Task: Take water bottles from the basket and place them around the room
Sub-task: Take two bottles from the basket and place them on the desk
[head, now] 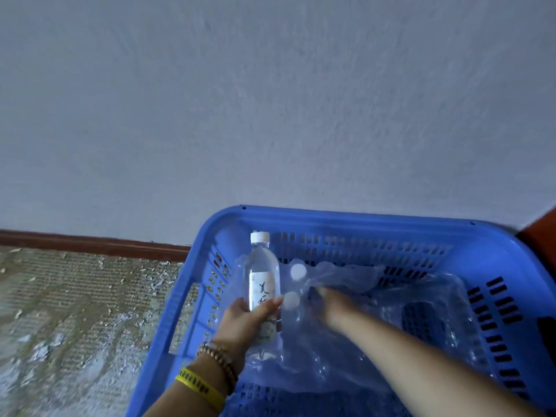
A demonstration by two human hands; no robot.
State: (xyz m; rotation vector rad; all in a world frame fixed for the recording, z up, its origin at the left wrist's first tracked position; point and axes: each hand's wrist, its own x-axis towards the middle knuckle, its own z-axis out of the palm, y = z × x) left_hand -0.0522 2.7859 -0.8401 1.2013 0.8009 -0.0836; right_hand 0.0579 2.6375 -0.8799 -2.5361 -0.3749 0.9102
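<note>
We have one bottle [264, 284] clear of the pack, upright and tilted slightly, held over the left part of the blue basket [361, 219]. Our left hand [245, 322] is wrapped around its lower half, over the label, thumb across the front and wrist bent up from below; beads and a yellow band sit on that wrist. To finish the lift well, we judge it best to keep that grip low and firm and draw the bottle straight up past the rim.

Two white caps [296, 285] of other bottles show just beside it, under clear wrap [376, 311]. Our right hand [326, 300] reaches across into that wrap, arm stretched from the lower right; it is blurred, so we cannot tell whether it grips anything. Pinning the wrap down should keep it from snagging.
</note>
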